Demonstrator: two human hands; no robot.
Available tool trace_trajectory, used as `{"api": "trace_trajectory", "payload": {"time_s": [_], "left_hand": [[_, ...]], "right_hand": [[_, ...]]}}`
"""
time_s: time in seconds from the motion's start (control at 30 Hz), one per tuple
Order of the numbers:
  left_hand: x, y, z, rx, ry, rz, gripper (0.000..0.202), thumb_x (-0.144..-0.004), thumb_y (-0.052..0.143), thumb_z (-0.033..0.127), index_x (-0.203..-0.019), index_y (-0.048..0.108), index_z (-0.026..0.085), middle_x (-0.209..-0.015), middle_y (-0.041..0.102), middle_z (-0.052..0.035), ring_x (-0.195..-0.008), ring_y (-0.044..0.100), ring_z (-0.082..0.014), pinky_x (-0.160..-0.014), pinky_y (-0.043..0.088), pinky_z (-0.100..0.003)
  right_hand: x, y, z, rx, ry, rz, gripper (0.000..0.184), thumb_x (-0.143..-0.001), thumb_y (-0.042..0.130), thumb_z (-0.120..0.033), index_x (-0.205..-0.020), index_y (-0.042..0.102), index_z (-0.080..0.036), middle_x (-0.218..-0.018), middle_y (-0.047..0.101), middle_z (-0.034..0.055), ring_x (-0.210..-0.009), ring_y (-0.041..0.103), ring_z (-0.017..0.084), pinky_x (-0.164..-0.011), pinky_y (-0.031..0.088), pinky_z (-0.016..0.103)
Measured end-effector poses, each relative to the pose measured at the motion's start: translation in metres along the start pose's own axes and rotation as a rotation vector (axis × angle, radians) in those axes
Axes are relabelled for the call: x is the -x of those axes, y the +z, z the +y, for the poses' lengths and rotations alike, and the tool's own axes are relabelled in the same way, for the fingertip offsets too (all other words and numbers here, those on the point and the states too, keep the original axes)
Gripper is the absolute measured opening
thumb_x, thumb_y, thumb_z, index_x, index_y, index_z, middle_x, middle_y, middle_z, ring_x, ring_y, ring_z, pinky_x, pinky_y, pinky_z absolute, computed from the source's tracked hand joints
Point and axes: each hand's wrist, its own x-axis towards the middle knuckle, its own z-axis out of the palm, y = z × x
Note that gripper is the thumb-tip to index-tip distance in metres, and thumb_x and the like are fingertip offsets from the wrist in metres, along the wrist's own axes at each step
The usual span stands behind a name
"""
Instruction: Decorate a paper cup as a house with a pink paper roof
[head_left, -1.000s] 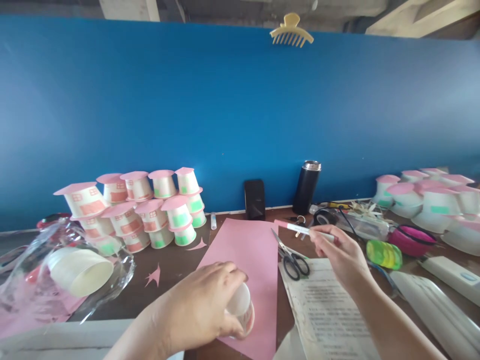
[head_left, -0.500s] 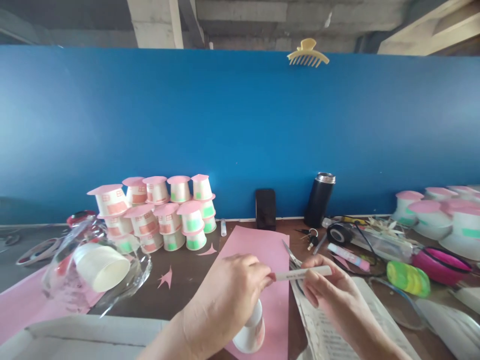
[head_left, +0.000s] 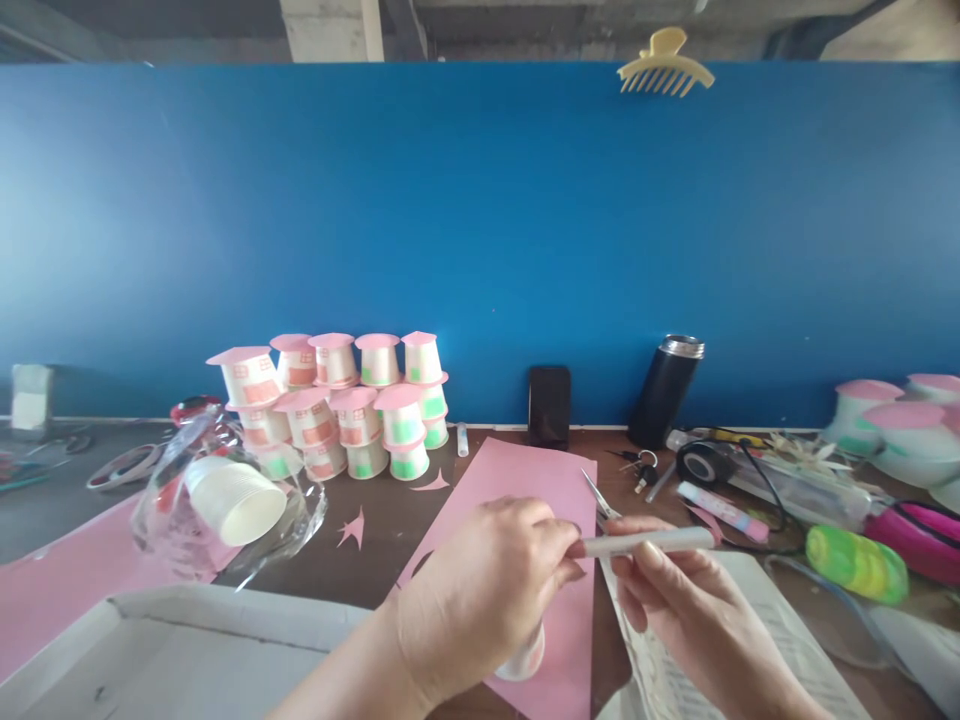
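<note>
My left hand (head_left: 480, 595) wraps around a white paper cup (head_left: 523, 662) lying over a pink paper sheet (head_left: 525, 480), and its thumb and fingertip pinch the left end of a white pen (head_left: 649, 542). My right hand (head_left: 686, 620) grips the same pen along its barrel, held level above a printed paper (head_left: 780, 620). Scissors (head_left: 598, 495) lie just behind the pen, mostly hidden by it.
A stack of paper-cup houses with pink roofs (head_left: 345, 400) stands at the back left. A sleeve of white cups in clear plastic (head_left: 225, 495) lies at left, a white tray (head_left: 172, 660) in front. A phone (head_left: 549, 405), black flask (head_left: 664, 390), tape roll (head_left: 701, 463) and more cup houses (head_left: 892, 420) sit right.
My right hand brought the pen from the right over to my left hand, whose fingers now pinch its end. The view shifted left.
</note>
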Motion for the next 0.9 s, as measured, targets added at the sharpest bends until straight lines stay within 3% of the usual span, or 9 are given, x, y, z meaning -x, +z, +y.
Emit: {"api": "trace_trajectory", "payload": {"time_s": [0.2,0.33,0.47,0.53,0.67,0.8,0.9], "left_hand": [[-0.001,-0.004,-0.002,-0.218,-0.002,-0.039,0.024,-0.093,0.043,0.02,-0.076,0.06,0.017,-0.07,0.059,-0.0022,-0.061,0.054,-0.0156,-0.054,0.038,-0.029],[0.0,-0.013,-0.016,-0.222,-0.173,-0.051,0.027,-0.094,0.042,0.019,-0.082,0.066,0.017,-0.079,0.066,-0.004,-0.068,0.062,-0.0177,-0.06,0.045,-0.03],[0.0,-0.011,-0.041,-0.218,-0.408,-0.251,0.023,-0.087,0.048,0.014,-0.082,0.07,0.016,-0.087,0.072,-0.0086,-0.08,0.068,-0.0228,-0.068,0.049,-0.032],[-0.001,-0.004,-0.052,-0.216,-0.431,-0.316,0.021,-0.079,0.053,0.007,-0.081,0.072,0.016,-0.087,0.074,-0.0093,-0.086,0.069,-0.0242,-0.072,0.05,-0.031],[-0.004,0.007,-0.065,-0.236,-0.464,-0.369,0.017,-0.074,0.059,0.008,-0.074,0.073,0.017,-0.083,0.074,-0.0117,-0.083,0.069,-0.0263,-0.068,0.05,-0.032],[-0.001,-0.002,-0.061,-0.234,-0.452,-0.371,0.016,-0.072,0.06,0.01,-0.076,0.073,0.019,-0.085,0.073,-0.0106,-0.084,0.068,-0.026,-0.067,0.048,-0.031],[0.005,-0.015,-0.046,-0.127,-0.382,-0.347,0.019,-0.081,0.058,0.025,-0.093,0.072,0.026,-0.09,0.073,-0.003,-0.088,0.066,-0.0212,-0.07,0.046,-0.028]], "right_hand": [[-0.007,-0.006,-0.001,-0.014,-0.025,0.144,0.019,-0.077,0.076,-0.039,-0.089,0.075,-0.024,-0.06,0.057,-0.0012,-0.053,0.047,0.01,-0.046,0.045,0.021],[-0.02,-0.03,-0.017,-0.116,-0.159,0.343,0.014,-0.072,0.081,-0.036,-0.077,0.073,-0.026,-0.069,0.057,-0.0025,-0.062,0.048,0.01,-0.05,0.048,0.017],[-0.026,-0.042,-0.021,-0.102,-0.146,0.31,0.015,-0.075,0.078,-0.037,-0.079,0.072,-0.023,-0.065,0.052,-0.0037,-0.058,0.044,0.007,-0.049,0.046,0.015],[-0.025,-0.038,-0.014,-0.077,-0.098,0.265,0.018,-0.074,0.079,-0.036,-0.08,0.073,-0.021,-0.063,0.052,-0.0026,-0.056,0.044,0.008,-0.045,0.044,0.016],[-0.02,-0.027,0.001,-0.037,-0.021,0.188,0.021,-0.073,0.079,-0.036,-0.081,0.074,-0.017,-0.063,0.055,-0.0004,-0.054,0.044,0.008,-0.045,0.043,0.019],[-0.018,-0.023,0.003,0.0,0.011,0.149,0.021,-0.077,0.076,-0.037,-0.082,0.074,-0.017,-0.062,0.054,-0.0003,-0.055,0.044,0.009,-0.047,0.042,0.021],[-0.017,-0.023,0.001,0.088,0.013,0.092,0.024,-0.082,0.07,-0.043,-0.084,0.073,-0.02,-0.059,0.051,-0.0024,-0.053,0.041,0.009,-0.047,0.039,0.021]]}}
